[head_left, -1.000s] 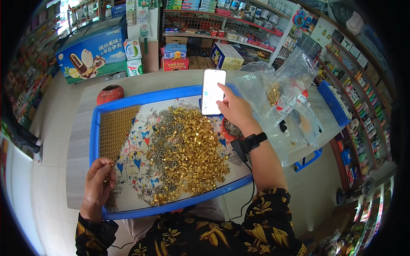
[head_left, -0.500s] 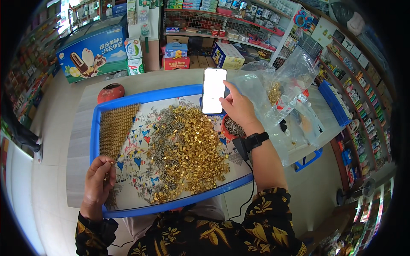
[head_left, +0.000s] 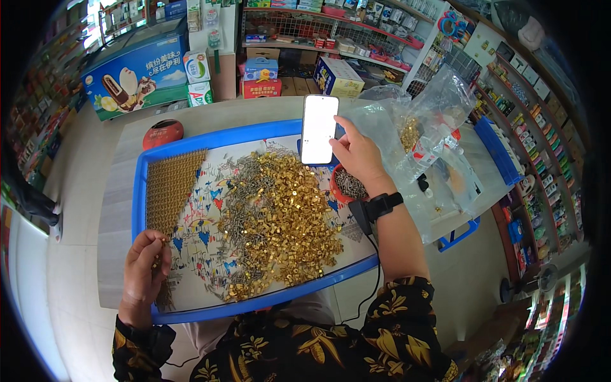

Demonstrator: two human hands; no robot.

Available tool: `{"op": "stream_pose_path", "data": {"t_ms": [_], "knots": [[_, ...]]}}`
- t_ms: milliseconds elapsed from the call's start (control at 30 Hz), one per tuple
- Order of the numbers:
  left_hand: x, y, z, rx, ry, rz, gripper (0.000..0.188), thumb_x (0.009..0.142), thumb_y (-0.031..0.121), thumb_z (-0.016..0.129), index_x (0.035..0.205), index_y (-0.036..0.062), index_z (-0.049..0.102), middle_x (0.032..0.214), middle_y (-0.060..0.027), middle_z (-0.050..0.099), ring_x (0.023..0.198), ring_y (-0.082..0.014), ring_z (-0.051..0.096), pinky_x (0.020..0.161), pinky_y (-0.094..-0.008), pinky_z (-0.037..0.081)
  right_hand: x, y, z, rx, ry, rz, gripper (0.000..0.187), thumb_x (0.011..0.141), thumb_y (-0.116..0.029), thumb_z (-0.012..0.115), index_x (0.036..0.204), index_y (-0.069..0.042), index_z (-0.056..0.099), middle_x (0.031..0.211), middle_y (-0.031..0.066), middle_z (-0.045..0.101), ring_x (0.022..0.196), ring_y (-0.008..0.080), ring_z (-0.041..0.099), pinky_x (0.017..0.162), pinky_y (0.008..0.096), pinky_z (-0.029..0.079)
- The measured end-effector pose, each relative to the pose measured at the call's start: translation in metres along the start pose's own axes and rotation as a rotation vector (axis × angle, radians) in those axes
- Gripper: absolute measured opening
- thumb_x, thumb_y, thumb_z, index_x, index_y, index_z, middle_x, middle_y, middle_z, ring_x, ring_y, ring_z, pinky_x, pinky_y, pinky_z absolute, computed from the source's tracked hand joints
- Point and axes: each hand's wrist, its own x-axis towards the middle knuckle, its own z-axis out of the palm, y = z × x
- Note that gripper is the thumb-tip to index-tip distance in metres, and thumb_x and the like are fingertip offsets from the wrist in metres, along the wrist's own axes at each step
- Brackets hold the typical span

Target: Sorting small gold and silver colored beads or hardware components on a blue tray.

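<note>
My left hand (head_left: 147, 262) is closed at the left side of a blue-rimmed tray (head_left: 254, 132), its thumb and fingertips pinched on small brass-coloured pieces; most of them are hidden by the fingers. Beyond it lies a block of brass-coloured pieces lined up in neat rows (head_left: 172, 181). A phone with a bright white screen (head_left: 319, 130) stands at the tray's far edge. My right hand (head_left: 359, 155) is at its right side, index finger and thumb spread and touching the screen's edge. Loose gold-coloured metal pieces (head_left: 293, 219) and grey screw-like pieces (head_left: 237, 207) are heaped in the tray.
A red bowl of grey metal pieces (head_left: 349, 184) sits under my right wrist. Clear plastic bags (head_left: 407, 149), one holding gold pieces, cover the table's right side. A red round container (head_left: 163, 134) stands behind the tray. A black cable (head_left: 377, 274) hangs from my right wrist device.
The view has tilted slightly, so the scene sits a little higher. My right hand's finger and thumb stay at the phone, and my left hand has barely moved.
</note>
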Motion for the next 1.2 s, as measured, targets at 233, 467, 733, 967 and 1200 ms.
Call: {"op": "stream_pose_path", "data": {"t_ms": [233,467,733,967,1200], "knots": [[0.0,-0.0007,-0.0003,0.009,0.003,0.002,0.013,0.094,0.014,0.044,0.104,0.0068,0.049,0.065,-0.0022,0.05,0.048,-0.0062,0.04,0.038,-0.0166,0.027,-0.0001,0.0009,0.0011,0.007,0.008,-0.014,0.046,0.085,-0.024,0.062,0.128,-0.016,0.048,0.077,0.0054,0.067,0.071,0.0242,0.064,0.066,0.0345,0.049],[-0.002,0.0021,0.001,0.017,0.02,-0.022,0.014,0.093,0.014,0.044,0.104,0.0072,0.049,0.069,-0.0026,0.051,0.051,-0.0067,0.042,0.041,-0.0173,0.029,-0.0001,0.002,0.0011,0.008,0.0,0.001,0.044,0.085,-0.025,0.062,0.126,-0.016,0.05,0.078,0.0057,0.067,0.072,0.0243,0.064,0.066,0.0347,0.049],[-0.0013,0.0001,-0.0005,0.011,0.001,-0.007,0.012,0.093,0.012,0.046,0.102,0.007,0.051,0.069,-0.0027,0.051,0.053,-0.0076,0.043,0.05,-0.0186,0.035,-0.0003,0.0016,0.0001,0.012,-0.003,0.008,0.042,0.085,-0.026,0.062,0.124,-0.015,0.053,0.077,0.0054,0.066,0.072,0.0233,0.064,0.066,0.0342,0.049],[-0.0017,-0.0002,-0.0001,-0.007,0.008,-0.019,0.011,0.093,0.011,0.047,0.101,0.0061,0.052,0.069,-0.0029,0.052,0.053,-0.0079,0.043,0.049,-0.0184,0.035,-0.0003,0.001,0.0005,0.017,-0.006,0.01,0.04,0.085,-0.026,0.062,0.122,-0.014,0.055,0.077,0.0053,0.066,0.071,0.0226,0.064,0.066,0.0333,0.049],[-0.0007,-0.0032,-0.0021,-0.004,0.016,0.009,0.01,0.092,0.01,0.047,0.099,0.0074,0.053,0.069,-0.0026,0.053,0.052,-0.0076,0.044,0.045,-0.0178,0.033,0.0006,0.0035,0.0017,0.022,0.005,-0.007,0.037,0.085,-0.026,0.062,0.119,-0.013,0.057,0.076,0.0056,0.066,0.07,0.0221,0.064,0.065,0.0328,0.049]]}}
